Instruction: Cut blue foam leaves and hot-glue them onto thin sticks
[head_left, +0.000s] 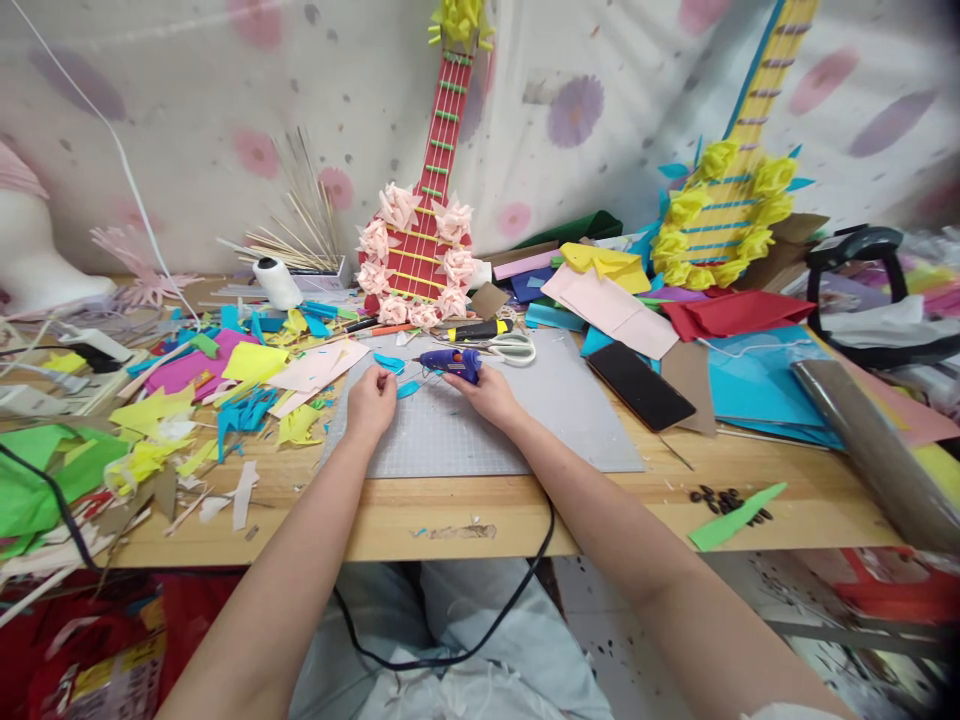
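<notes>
Over the far edge of the mat [525,430], the right hand [491,395] curls its fingers around the glue gun [454,364], nozzle pointing left, while the left hand [371,402] seems to pinch something tiny just beside a blue scrap [388,362].

The wooden table [787,460] carries a grey cutting mat [487,435], a black phone [640,385] and coloured paper scraps [247,410].

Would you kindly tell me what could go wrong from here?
The nozzle of the blue hot-glue gun, held by the right hand, points toward the nearby left hand, which might get burned. The black cord looping off the wooden table edge over the lap could snag and jerk things.
</notes>
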